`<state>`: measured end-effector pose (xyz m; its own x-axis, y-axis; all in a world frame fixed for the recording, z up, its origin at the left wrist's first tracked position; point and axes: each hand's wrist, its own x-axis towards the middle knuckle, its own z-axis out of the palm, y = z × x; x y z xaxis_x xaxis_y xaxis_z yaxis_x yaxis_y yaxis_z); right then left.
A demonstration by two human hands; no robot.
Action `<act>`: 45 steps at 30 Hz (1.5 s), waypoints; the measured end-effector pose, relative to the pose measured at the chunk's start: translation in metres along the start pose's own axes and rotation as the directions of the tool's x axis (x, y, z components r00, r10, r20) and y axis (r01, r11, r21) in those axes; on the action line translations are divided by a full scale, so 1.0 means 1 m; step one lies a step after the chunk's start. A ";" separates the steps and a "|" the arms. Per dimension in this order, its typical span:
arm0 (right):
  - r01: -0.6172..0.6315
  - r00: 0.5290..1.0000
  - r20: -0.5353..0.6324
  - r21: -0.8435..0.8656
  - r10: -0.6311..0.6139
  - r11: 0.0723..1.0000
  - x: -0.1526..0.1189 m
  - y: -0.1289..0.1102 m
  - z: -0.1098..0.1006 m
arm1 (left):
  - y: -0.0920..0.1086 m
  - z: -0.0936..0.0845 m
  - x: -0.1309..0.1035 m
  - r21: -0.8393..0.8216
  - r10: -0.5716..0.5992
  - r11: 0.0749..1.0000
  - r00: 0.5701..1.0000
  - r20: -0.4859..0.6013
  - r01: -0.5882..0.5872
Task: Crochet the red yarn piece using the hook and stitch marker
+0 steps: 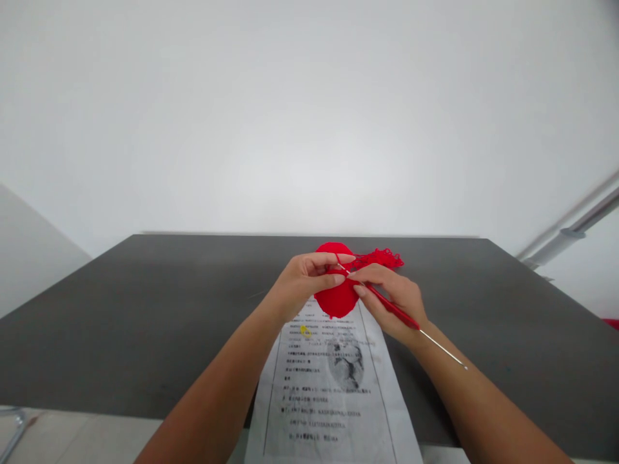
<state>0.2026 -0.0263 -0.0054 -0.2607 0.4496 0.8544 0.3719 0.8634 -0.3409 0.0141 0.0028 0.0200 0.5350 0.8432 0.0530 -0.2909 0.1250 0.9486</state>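
A round red crochet piece (337,303) is pinched between the thumb and fingers of my left hand (309,274), with a strand of red yarn over the index finger. My right hand (394,296) grips a crochet hook (394,310) by its red handle. The hook's metal tip meets the upper edge of the piece, between my two hands. Its other thin metal end points down to the right over my right forearm. Just behind my hands lie a red ball of yarn (333,247) and a loose, tangled heap of red yarn (384,258).
Under my hands a printed sheet (319,412) with a dark picture lies on the dark grey table (145,322) and hangs over its front edge. A small yellow piece (305,331) is on the sheet. Behind the table stands a white wall (309,129); a pipe (561,245) runs along the right.
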 end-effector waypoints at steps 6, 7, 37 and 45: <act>0.189 0.982 0.009 -0.124 -0.190 0.974 0.001 0.001 -0.005 | 0.004 -0.006 -0.002 0.023 -0.017 1.000 0.996 0.086 0.015; 0.195 0.981 0.008 -0.125 -0.196 0.973 0.001 0.001 -0.005 | 0.005 -0.006 -0.002 0.039 -0.020 0.999 0.996 0.088 0.017; -0.495 0.828 0.194 0.694 0.526 0.522 -0.010 0.024 -0.009 | -0.004 -0.001 0.001 0.204 -0.018 0.978 0.996 -0.090 0.036; -0.510 0.859 0.288 0.542 0.423 0.667 -0.005 0.023 -0.028 | -0.005 -0.003 0.002 0.338 -0.001 0.941 0.998 -0.057 0.020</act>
<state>0.2373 -0.0150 -0.0065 -0.3227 0.8176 0.4769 -0.1020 0.4709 -0.8763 0.0145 0.0058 0.0140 0.4895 0.8713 0.0347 0.0052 -0.0426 0.9991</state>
